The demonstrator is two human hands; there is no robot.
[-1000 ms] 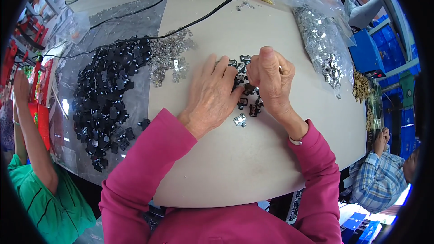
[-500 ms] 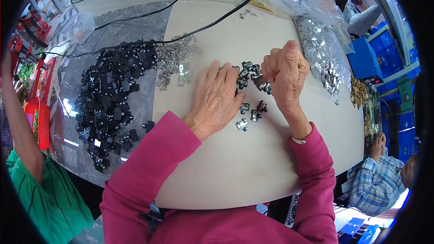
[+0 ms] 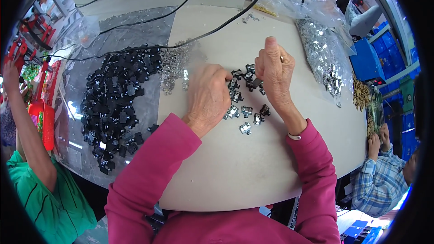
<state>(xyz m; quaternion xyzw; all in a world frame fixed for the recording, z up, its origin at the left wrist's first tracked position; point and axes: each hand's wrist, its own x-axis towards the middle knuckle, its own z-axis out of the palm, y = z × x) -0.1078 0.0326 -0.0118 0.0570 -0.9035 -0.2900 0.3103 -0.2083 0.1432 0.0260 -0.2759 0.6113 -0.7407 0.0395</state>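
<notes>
Beside the silver parts, my left hand (image 3: 208, 92) is bent with its back up. Its fingers curl downward and are partly smeared by motion; their tips are hidden. My right hand (image 3: 276, 74) is closed, thumb raised, with a small dark flat part (image 3: 256, 82) at its curled fingers. Between and below my hands lies a loose group of small black-and-silver assembled parts (image 3: 246, 110). Left of my left hand spreads a pile of small shiny silver metal pieces (image 3: 169, 70). Farther left is a big heap of small black parts (image 3: 110, 101).
A clear bag of silver pieces (image 3: 323, 58) lies at the back right, near brass-coloured pieces (image 3: 360, 92). A black cable (image 3: 203, 36) crosses above the table (image 3: 226, 176). A person in green (image 3: 49, 199) sits at left, another in a plaid shirt (image 3: 377, 185) at right.
My left hand has drawn back from the assembled parts toward the silver pieces, its fingers now curled. My right hand has shifted slightly left, still closed. More assembled parts show between them.
</notes>
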